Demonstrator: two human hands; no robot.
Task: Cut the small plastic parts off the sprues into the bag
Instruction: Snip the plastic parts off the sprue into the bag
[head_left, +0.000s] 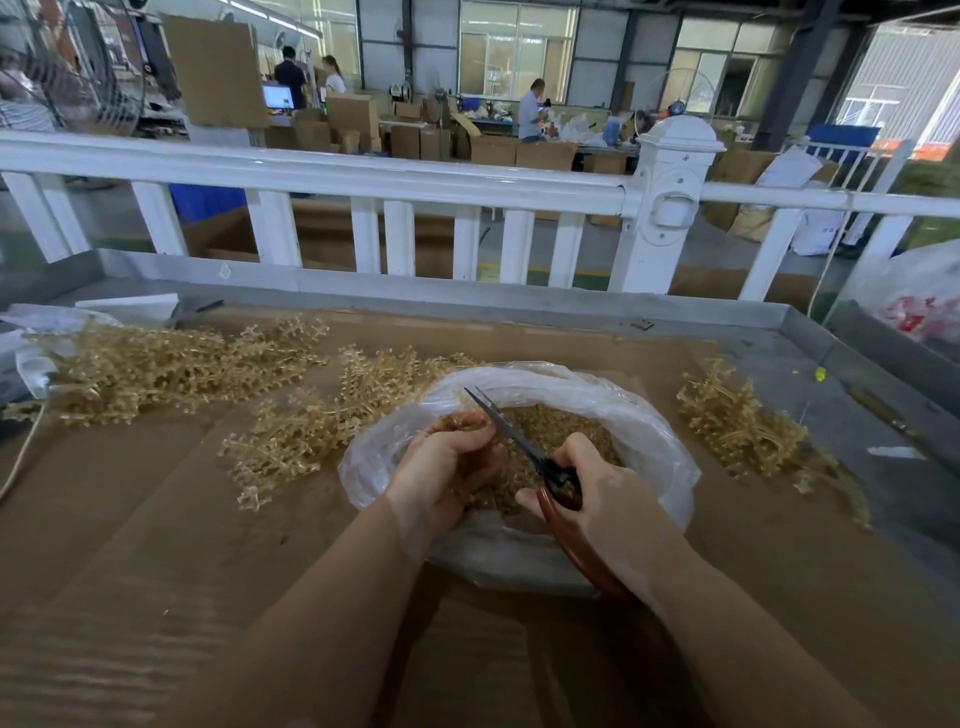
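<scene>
A clear plastic bag (649, 431) lies open in the middle of the cardboard-covered table, with loose amber plastic parts (566, 426) inside. My left hand (447, 467) grips an amber sprue (467, 420) over the bag's mouth. My right hand (602, 499) holds scissors (511, 434) by their reddish-brown handles, and the dark blades point up and left beside the sprue. Whether the blades touch the sprue I cannot tell.
Piles of amber sprues lie on the cardboard (156, 519): a big one at the left (156, 369), one left of the bag (311, 426), another at the right (743, 426). A white railing (363, 176) runs behind the table's metal rim (467, 296). People work among boxes beyond.
</scene>
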